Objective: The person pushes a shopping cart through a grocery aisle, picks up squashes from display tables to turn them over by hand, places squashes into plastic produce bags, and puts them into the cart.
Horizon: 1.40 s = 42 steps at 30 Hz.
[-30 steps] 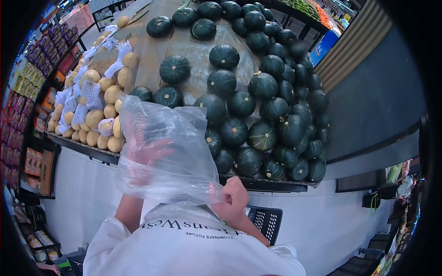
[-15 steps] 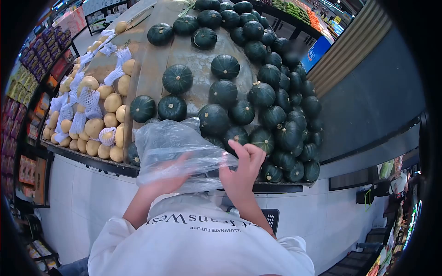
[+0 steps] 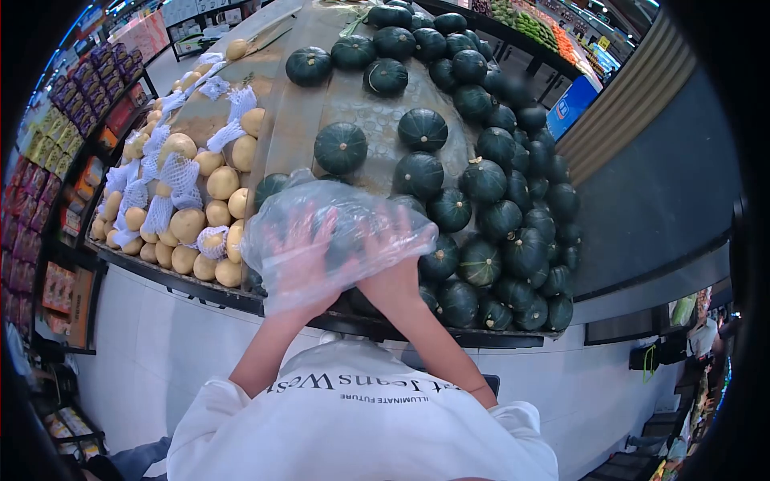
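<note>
A clear plastic bag (image 3: 341, 212) is spread over both hands above the front of the produce stand. Inside it at the left, my left hand (image 3: 301, 248) shows through the film with its fingers spread. My right hand (image 3: 393, 248) is also under the film, fingers apart and pointing away from me. Dark green pumpkins lie under and around the bag; one (image 3: 341, 147) sits just beyond it, and another (image 3: 449, 210) is right of it. Whether the fingers touch a pumpkin beneath the bag is hidden.
Pale yellow melons (image 3: 188, 225), some in white foam nets, fill the stand's left part. More green pumpkins (image 3: 525, 250) are heaped at the right. A dark panel (image 3: 658, 192) stands beyond them. Packaged goods (image 3: 48, 200) line shelves at the far left.
The right hand has gone from the bag's edge to inside it beside the left hand. Both hands have moved forward, and the bag now lies lower and flatter over them.
</note>
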Motion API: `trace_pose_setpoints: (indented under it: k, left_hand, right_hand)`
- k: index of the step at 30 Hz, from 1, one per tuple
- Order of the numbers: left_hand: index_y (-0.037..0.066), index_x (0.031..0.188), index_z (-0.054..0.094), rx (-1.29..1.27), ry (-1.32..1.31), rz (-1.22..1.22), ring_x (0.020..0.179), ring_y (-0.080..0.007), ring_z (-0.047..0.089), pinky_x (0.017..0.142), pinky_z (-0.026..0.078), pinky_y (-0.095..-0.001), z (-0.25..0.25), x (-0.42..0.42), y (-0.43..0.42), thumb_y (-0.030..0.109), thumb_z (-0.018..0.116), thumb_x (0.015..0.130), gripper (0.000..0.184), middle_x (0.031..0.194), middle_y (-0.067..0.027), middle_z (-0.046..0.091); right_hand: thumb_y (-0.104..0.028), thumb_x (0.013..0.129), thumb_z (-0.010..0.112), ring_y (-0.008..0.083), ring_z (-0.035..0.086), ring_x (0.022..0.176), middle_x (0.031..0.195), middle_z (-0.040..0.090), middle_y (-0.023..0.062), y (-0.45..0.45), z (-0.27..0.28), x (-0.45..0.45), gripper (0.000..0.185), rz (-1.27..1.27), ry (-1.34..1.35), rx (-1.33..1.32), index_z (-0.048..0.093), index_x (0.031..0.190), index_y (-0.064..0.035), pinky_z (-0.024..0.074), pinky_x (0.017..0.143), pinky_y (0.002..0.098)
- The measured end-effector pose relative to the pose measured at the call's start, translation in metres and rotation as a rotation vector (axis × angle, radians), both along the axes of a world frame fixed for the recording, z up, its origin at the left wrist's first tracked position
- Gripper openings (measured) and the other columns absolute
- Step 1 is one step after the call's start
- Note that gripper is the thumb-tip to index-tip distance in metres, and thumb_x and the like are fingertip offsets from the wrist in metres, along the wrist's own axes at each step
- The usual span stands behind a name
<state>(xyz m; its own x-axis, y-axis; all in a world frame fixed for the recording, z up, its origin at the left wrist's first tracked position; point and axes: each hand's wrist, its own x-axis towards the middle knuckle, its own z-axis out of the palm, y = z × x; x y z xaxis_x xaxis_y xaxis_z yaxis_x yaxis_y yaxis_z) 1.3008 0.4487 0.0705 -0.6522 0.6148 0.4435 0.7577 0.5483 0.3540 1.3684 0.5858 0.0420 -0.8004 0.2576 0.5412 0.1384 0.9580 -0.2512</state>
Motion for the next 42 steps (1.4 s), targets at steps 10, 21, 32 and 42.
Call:
trace_pose_setpoints:
  k: [10, 21, 32, 42]
  left_hand:
    - [-0.001, 0.133, 0.037, 0.452, 0.240, -0.051, 0.126, -0.0348, 0.038, 0.102, 0.032, -0.0431, -0.013, -0.011, -0.026, 0.019, 0.074, 0.074, 0.073, 0.139, -0.0238, 0.035]
    - [-0.002, 0.139, 0.021, 0.965, -0.637, -0.168, 0.125, -0.0342, 0.039, 0.104, 0.032, -0.0405, -0.040, 0.003, -0.054, 0.018, 0.071, 0.077, 0.081, 0.137, -0.0241, 0.034]
    - [-0.001, 0.140, 0.016, 0.636, -0.038, 0.082, 0.125, -0.0334, 0.038, 0.105, 0.030, -0.0399, -0.028, -0.009, -0.038, 0.017, 0.069, 0.078, 0.084, 0.138, -0.0244, 0.032]
    - [-0.003, 0.138, 0.022, 0.364, -0.243, 0.096, 0.111, -0.0323, 0.052, 0.095, 0.041, -0.0398, -0.045, -0.008, -0.036, 0.013, 0.070, 0.077, 0.079, 0.120, -0.0245, 0.050]
  right_hand:
    - [-0.025, 0.076, 0.061, 0.0419, 0.039, 0.124, 0.136, 0.038, 0.0241, -0.030, 0.027, -0.013, 0.059, 0.367, 0.147, -0.121, 0.046, 0.131, -0.0091, 0.0313, 0.100, 0.0530]
    - [-0.009, 0.076, 0.059, 0.0339, 0.055, 0.105, 0.124, 0.049, 0.0203, 0.005, 0.019, -0.029, 0.057, 0.160, 0.073, -0.107, 0.041, 0.129, -0.0040, 0.0447, 0.088, 0.0433]
    - [-0.006, 0.087, 0.056, 0.0298, 0.056, 0.104, 0.130, 0.043, 0.0175, -0.009, 0.046, 0.000, 0.065, 0.366, 0.467, -1.336, 0.020, 0.141, -0.0037, 0.0472, 0.089, 0.0403]
    - [-0.004, 0.076, 0.067, 0.0342, 0.044, 0.123, 0.127, 0.045, 0.0154, 0.003, 0.017, 0.005, 0.060, 0.133, 0.599, -0.508, 0.042, 0.130, -0.0050, 0.0367, 0.101, 0.0382]
